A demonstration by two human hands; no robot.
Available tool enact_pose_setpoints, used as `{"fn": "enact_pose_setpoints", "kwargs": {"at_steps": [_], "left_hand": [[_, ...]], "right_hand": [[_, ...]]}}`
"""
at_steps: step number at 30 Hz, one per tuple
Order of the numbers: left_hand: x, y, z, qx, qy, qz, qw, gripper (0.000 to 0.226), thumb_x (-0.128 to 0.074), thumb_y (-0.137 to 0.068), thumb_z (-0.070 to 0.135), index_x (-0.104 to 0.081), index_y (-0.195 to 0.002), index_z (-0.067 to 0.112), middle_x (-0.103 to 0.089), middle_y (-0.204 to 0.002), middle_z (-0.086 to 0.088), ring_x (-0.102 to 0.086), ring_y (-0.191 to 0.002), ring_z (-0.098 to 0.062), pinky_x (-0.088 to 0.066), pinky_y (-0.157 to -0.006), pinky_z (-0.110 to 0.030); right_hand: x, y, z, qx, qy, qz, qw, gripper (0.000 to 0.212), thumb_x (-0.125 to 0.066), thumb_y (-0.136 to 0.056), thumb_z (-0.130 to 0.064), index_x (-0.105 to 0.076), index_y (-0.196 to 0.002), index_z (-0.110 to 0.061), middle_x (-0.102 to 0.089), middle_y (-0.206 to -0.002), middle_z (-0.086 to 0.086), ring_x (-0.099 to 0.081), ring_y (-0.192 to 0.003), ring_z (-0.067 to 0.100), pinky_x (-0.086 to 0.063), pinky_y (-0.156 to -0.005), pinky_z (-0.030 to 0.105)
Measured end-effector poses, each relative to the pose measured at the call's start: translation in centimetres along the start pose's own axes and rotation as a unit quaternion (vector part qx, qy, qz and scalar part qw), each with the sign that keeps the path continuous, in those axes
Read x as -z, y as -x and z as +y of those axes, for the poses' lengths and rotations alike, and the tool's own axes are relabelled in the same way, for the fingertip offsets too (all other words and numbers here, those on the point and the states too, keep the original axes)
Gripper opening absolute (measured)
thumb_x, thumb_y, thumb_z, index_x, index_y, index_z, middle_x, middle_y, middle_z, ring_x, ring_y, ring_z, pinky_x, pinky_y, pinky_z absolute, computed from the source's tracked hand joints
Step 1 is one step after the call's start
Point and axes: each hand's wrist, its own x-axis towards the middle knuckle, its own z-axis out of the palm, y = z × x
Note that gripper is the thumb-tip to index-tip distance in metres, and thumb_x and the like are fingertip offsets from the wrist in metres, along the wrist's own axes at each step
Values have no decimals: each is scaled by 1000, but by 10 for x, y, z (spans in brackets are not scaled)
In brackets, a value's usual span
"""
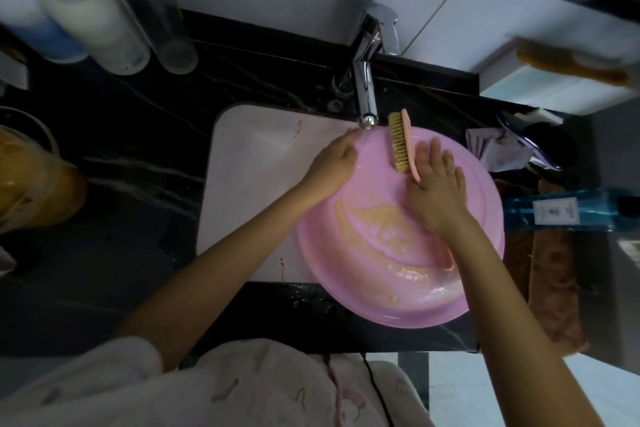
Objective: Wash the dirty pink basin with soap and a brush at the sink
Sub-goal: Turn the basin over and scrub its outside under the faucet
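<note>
The pink basin (408,274) lies tilted over the right part of the white sink (249,184), with brown smears and wet patches inside it. A pink-backed brush (401,146) with tan bristles stands on its edge in the basin's far part, just right of the tap (365,94). My right hand (438,184) lies against the brush's back with its fingers straight. My left hand (336,159) grips the basin's far left rim under the spout, where a thin stream of water seems to fall.
Black stone counter (131,156) surrounds the sink. Several bottles (86,17) stand at the back left, an amber jar (31,180) at the left. A blue bottle (568,213), brown cloths (554,281) and a grey rag (495,152) crowd the right side.
</note>
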Motion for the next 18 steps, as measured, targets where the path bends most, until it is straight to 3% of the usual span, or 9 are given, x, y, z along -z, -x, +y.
{"fn": "enact_pose_setpoints", "kwargs": {"at_steps": [2,5,7,9,12,15,18], "left_hand": [[1,-28,14,-4,9,-72,997,45,-31,-96,23,-46,-137,16,-53,-132,-7,-52,-115,-22,-41,-94,-27],[8,-48,14,80,151,-134,976,35,-42,-94,23,-59,-120,7,-61,-105,-5,-55,-95,-15,-44,-80,-17],[13,-31,-4,135,221,-116,959,29,-44,-95,30,-62,-110,13,-65,-98,-4,-60,-92,-18,-47,-83,-25],[9,-7,-20,146,251,-79,954,36,-42,-97,34,-59,-123,16,-62,-120,-2,-56,-112,-18,-42,-101,-32],[-1,10,-22,63,213,9,975,40,-34,-100,18,-45,-138,16,-46,-137,5,-42,-125,-8,-31,-110,-26],[4,-6,-13,50,239,-35,969,35,-38,-97,17,-57,-127,14,-57,-129,-2,-52,-116,-12,-40,-102,-27],[10,-9,-6,143,313,-50,938,23,-46,-95,26,-67,-96,17,-68,-97,-3,-63,-91,-16,-47,-85,-27]], "right_hand": [[-1,-1,-1,5,1,3,1000,65,-31,-98,-16,9,-151,-16,17,-157,4,15,-145,22,12,-115,34],[-1,2,0,9,-3,6,1000,65,-30,-99,-17,8,-151,-17,16,-158,4,15,-145,22,11,-115,34],[-1,4,3,15,-8,12,1000,65,-31,-99,-17,8,-151,-17,17,-158,3,15,-145,21,11,-115,33],[-1,5,5,18,-16,15,1000,65,-31,-99,-16,8,-151,-17,17,-158,3,15,-145,21,12,-114,33],[-4,6,6,16,-15,29,999,66,-32,-98,-17,8,-151,-17,17,-158,3,15,-145,21,13,-114,33],[-6,7,5,15,-10,26,1000,67,-33,-98,-17,8,-151,-17,17,-158,4,15,-145,22,12,-114,34],[-5,4,-1,5,3,20,1000,66,-32,-98,-19,8,-151,-15,16,-158,5,14,-145,24,11,-115,35]]}}
